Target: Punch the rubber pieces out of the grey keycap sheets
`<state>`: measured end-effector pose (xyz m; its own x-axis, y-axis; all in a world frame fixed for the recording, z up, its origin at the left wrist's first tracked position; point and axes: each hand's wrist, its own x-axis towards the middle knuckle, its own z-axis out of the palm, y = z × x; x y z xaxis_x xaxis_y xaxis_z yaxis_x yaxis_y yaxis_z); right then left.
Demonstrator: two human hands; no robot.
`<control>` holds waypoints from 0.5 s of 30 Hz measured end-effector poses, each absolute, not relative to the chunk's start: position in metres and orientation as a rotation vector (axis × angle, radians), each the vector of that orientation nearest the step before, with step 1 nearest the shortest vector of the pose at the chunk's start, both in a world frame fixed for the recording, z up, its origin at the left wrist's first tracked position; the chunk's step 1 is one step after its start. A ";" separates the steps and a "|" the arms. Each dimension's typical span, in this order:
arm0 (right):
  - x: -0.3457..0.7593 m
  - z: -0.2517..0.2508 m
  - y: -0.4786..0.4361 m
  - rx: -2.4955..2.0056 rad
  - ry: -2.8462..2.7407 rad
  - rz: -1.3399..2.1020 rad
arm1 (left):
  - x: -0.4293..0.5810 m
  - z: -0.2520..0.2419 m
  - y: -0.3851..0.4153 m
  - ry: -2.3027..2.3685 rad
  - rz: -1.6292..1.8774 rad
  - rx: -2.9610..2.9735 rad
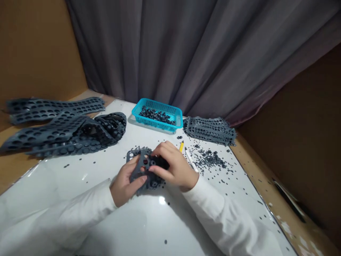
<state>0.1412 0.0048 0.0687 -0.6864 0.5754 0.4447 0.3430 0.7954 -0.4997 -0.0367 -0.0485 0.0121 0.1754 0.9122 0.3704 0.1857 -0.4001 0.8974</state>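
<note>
In the middle of the white table lies a dark grey rubbery sheet full of round holes, with small round knobs along its edges. My left hand grips its left side, thumb on top. Over its right part my right hand is bent, thumb and fingertips touching the sheet. Whether a small piece sits between those fingertips cannot be made out. Just beyond my right hand lie a yellow pen-like tool and a white one.
A turquoise basket at the back holds small dark pieces. Large perforated sheets are heaped at the left, and another sheet lies back right. Dark bits are scattered on the right. A grey curtain hangs behind, between brown side panels.
</note>
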 end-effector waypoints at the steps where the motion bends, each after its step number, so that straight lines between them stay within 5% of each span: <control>1: 0.142 0.066 -0.006 -0.683 -2.424 0.393 | -0.036 0.012 -0.050 1.026 1.246 1.748; 9: 0.153 0.032 -0.014 -0.747 -2.585 -0.152 | -0.030 0.006 -0.051 1.005 1.040 1.409; 15: 0.154 0.017 -0.012 -0.745 -2.536 -0.095 | -0.028 0.003 -0.046 1.087 0.844 1.512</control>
<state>0.1535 -0.0122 0.0173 -0.7301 0.4906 0.4756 0.5249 0.8484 -0.0694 -0.0279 -0.0464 0.0027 0.3399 0.9400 -0.0287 0.2050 -0.0443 0.9778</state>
